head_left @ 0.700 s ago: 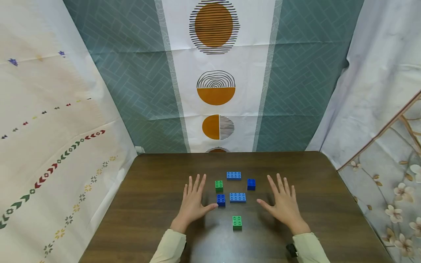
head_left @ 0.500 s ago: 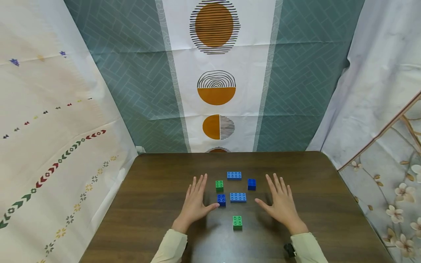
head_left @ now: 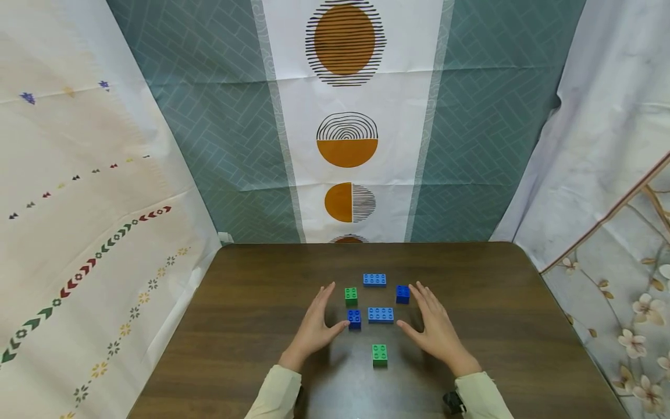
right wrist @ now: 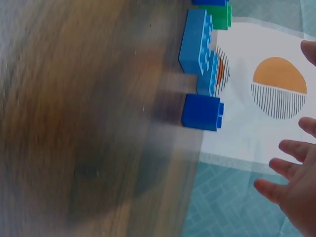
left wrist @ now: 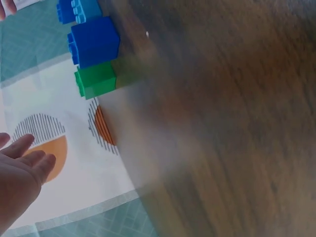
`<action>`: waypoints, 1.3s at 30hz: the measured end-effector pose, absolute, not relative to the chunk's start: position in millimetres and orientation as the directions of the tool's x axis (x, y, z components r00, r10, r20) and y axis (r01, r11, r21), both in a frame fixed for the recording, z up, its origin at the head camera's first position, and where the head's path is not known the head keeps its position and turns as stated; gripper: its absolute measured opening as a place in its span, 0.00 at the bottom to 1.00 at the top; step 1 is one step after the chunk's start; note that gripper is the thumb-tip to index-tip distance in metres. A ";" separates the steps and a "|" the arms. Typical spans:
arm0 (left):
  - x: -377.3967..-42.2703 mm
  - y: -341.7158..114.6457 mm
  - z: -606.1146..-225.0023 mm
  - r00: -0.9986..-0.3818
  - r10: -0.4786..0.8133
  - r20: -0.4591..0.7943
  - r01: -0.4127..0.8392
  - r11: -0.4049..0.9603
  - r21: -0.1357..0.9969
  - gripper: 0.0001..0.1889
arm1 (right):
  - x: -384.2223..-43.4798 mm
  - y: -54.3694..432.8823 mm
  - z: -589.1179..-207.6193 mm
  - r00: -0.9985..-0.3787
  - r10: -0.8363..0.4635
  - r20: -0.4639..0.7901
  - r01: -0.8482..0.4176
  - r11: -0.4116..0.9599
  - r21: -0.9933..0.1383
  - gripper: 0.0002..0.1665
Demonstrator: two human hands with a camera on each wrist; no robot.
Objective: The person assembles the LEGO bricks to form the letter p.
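My left hand (head_left: 313,330) hovers over the table, thumb spread from the fingers, holding nothing. Its thumb tip appears beside a dark blue square brick (head_left: 354,319); the left wrist view shows a gap between hand and bricks. A green square brick (head_left: 350,296) lies just behind that brick. My right hand (head_left: 435,331) holds nothing either, its fingertips near another dark blue square brick (head_left: 402,294) in the head view. Between the hands lies a light blue long brick (head_left: 380,315), with a second light blue long brick (head_left: 374,280) farther back. Another green square brick (head_left: 379,355) sits nearest me.
The bricks stand on a dark brown wooden table (head_left: 251,291). Behind it hangs a teal and white cloth (head_left: 471,145) with orange circles. A patterned cream cloth (head_left: 104,174) borders the left side, a floral cloth (head_left: 617,291) the right.
Both hands have moved a little inward, the right more, and its fingers have drawn closer to the dark blue brick at the right. The bricks keep their places on the table.
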State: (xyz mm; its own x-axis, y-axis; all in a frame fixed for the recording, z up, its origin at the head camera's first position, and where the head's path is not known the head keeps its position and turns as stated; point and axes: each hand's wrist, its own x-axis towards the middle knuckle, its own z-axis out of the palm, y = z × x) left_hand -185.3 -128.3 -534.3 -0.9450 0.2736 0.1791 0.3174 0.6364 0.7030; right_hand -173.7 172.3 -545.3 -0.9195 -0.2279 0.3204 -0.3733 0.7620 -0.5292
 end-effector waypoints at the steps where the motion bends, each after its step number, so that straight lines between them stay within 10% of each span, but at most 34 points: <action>1: -185.8 -128.3 -535.9 -0.946 0.273 0.178 0.314 0.618 0.721 0.47 | -173.0 170.9 -545.8 -0.921 -0.234 0.312 -0.376 0.746 -0.549 0.51; 16: -195.5 -127.7 -560.0 -0.965 0.221 0.142 0.207 0.306 0.929 0.33 | -160.5 153.0 -552.6 -0.938 -0.305 0.166 -0.310 0.519 -0.797 0.43; 39: -201.0 -106.5 -571.7 -0.957 0.290 0.027 0.087 0.198 0.976 0.29 | -156.2 143.4 -576.0 -0.836 -0.544 0.075 -0.208 0.186 -0.960 0.45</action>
